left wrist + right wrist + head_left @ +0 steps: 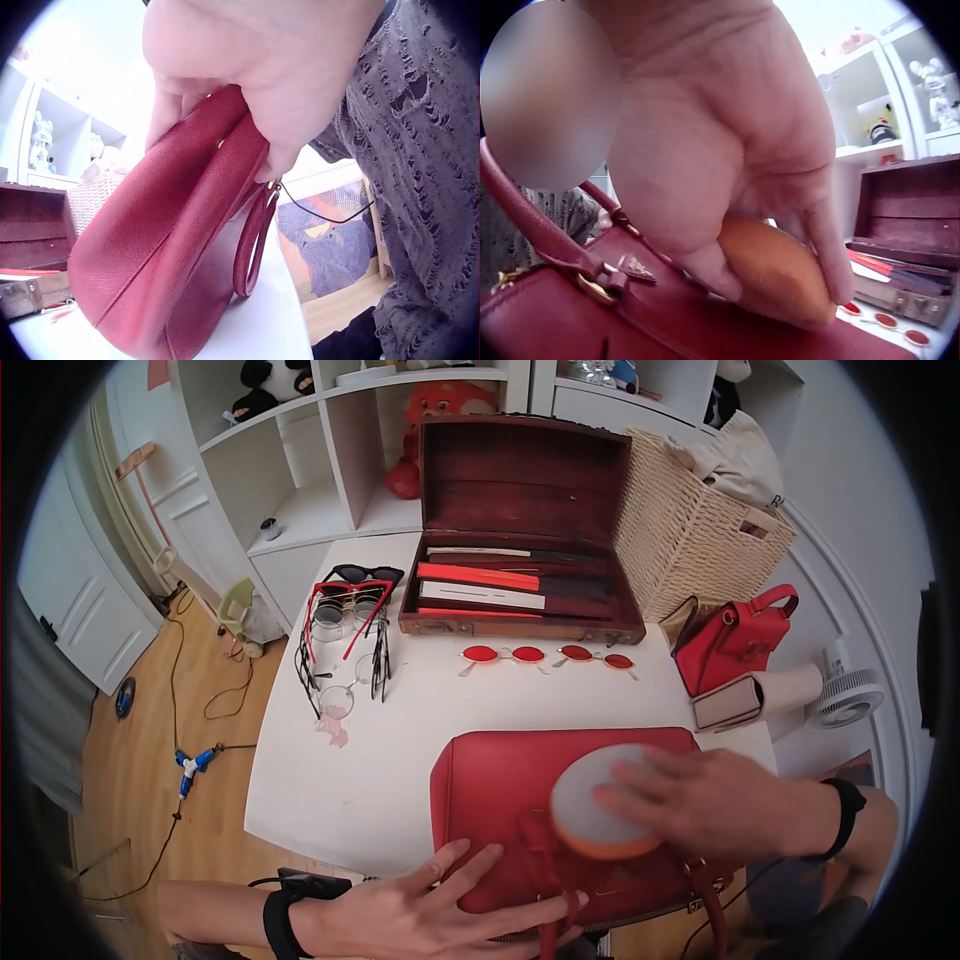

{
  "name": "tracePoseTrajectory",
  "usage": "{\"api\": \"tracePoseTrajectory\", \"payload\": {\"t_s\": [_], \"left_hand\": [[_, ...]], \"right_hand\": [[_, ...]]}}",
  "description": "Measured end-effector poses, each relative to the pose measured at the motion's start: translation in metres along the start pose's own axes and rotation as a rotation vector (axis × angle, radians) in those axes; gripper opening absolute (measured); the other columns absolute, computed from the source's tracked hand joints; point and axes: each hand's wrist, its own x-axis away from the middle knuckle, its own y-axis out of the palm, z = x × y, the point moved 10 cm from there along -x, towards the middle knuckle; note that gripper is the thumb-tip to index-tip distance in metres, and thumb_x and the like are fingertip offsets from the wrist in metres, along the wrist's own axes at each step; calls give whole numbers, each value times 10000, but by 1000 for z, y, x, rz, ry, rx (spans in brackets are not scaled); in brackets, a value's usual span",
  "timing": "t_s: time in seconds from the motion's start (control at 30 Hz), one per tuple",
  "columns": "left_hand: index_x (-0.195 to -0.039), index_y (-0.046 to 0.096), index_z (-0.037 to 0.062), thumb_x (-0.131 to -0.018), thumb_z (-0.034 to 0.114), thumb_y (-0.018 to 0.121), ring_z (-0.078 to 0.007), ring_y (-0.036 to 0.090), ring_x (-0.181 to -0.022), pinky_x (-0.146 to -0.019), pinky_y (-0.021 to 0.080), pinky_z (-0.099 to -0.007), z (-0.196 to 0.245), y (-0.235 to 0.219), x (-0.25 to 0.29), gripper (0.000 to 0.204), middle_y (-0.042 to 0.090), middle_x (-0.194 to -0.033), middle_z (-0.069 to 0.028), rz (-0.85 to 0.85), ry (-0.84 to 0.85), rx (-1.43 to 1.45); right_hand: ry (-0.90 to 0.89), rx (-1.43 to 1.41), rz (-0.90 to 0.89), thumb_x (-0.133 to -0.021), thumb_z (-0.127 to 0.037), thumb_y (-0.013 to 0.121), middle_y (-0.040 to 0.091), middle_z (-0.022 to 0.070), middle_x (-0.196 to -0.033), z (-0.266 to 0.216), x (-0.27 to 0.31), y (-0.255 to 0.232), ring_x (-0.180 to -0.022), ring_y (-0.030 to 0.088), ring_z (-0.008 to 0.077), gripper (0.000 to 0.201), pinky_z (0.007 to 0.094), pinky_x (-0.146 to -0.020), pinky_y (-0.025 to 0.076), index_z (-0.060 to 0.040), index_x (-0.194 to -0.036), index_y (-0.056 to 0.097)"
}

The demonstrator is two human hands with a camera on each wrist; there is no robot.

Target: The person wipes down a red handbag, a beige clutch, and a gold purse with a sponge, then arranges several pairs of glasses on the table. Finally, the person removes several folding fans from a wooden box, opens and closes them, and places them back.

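A red handbag [485,775] lies on its side at the white table's near edge. My left hand [420,910] spreads its fingers over the bag's top by the handles; in the left wrist view that hand [262,60] grips the top edge of the bag [157,217] between thumb and fingers. A round pad, grey on top and orange beneath [585,795], is gripped in my right hand [725,800] against the bag's upper side. From the right wrist, the hand [727,112] has thumb and fingers around the pad's orange part [776,274], touching the leather.
Several glasses [340,610] lie at the table's left. An open brown case [525,485] stands at the back, with two red-lensed pairs [505,655] before it. A small red bag [735,645], a pale purse [765,695], a wicker basket [680,520] and a fan [845,700] are on the right.
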Motion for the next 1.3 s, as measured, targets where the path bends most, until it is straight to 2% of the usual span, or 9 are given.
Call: {"api": "tracePoseTrajectory", "payload": {"t_s": [0.07,0.13,0.57,0.83,0.9,1.03,1.13,1.23,1.3], "left_hand": [[-1385,465,357,-853,209,589,-282,668,-1002,-766,624,-358,-4,-12,-6,566,402,-1521,64,38,-22,-11],[-1407,444,354,-845,208,591,-272,673,-963,-761,626,-356,-1,-8,-11,599,378,-1536,66,-225,69,1],[-1457,386,367,-827,118,570,-299,656,-1030,-793,623,-353,-6,-3,-7,702,353,-1551,58,-201,36,101],[-1416,429,348,-868,167,545,-327,677,-1006,-782,620,-369,-2,2,-2,589,369,-1543,39,-293,62,84],[-1411,433,344,-875,184,542,-325,677,-1006,-781,617,-376,1,1,2,570,367,-1545,36,-270,75,70],[-1426,425,340,-875,220,538,-320,673,-1011,-791,600,-397,13,2,15,575,367,-1547,12,-13,64,69],[-1464,379,338,-880,226,518,-337,662,-1008,-829,582,-417,17,-5,6,610,380,-1536,-18,-219,113,0],[-1498,328,330,-889,234,493,-355,651,-1000,-838,570,-436,25,-2,12,638,411,-1506,-93,-219,154,-23],[-1503,318,321,-902,247,480,-360,648,-993,-841,566,-444,27,-1,16,628,431,-1479,-143,-223,148,-22]], "right_hand": [[-120,-116,55,-746,-84,667,607,140,-1157,-25,-18,-12,-987,659,305,583,349,-659,588,-31,-1304,508],[-151,-104,61,-752,-88,661,610,145,-1147,-28,-33,-17,-993,655,307,567,347,-662,589,-22,-1294,507],[-35,-64,-26,-868,-79,549,556,140,-1311,6,-24,2,-1136,603,397,424,422,-847,570,-73,-1291,542],[-7,7,-189,-834,-60,548,609,141,-1148,1,-89,-20,-1067,627,374,369,443,-726,570,-67,-1203,556],[-128,-98,17,-816,-90,575,603,114,-1019,-24,-123,-34,-1007,626,320,297,437,-724,545,-80,-1113,589],[-387,-74,-82,-814,-115,591,607,102,-1058,-73,-154,-11,-1077,594,284,292,418,-805,520,-100,-1105,604],[-389,-3,-253,-821,-127,591,604,83,-1120,-69,-159,3,-1145,556,254,298,409,-873,492,-113,-1118,609],[-347,-107,14,-837,-141,593,678,91,-897,-41,-151,-4,-939,662,300,176,437,-778,526,-99,-991,667],[-247,3,17,-821,-125,615,593,96,-1295,-15,-141,2,-1116,609,285,403,412,-827,535,-129,-1223,590]]}}
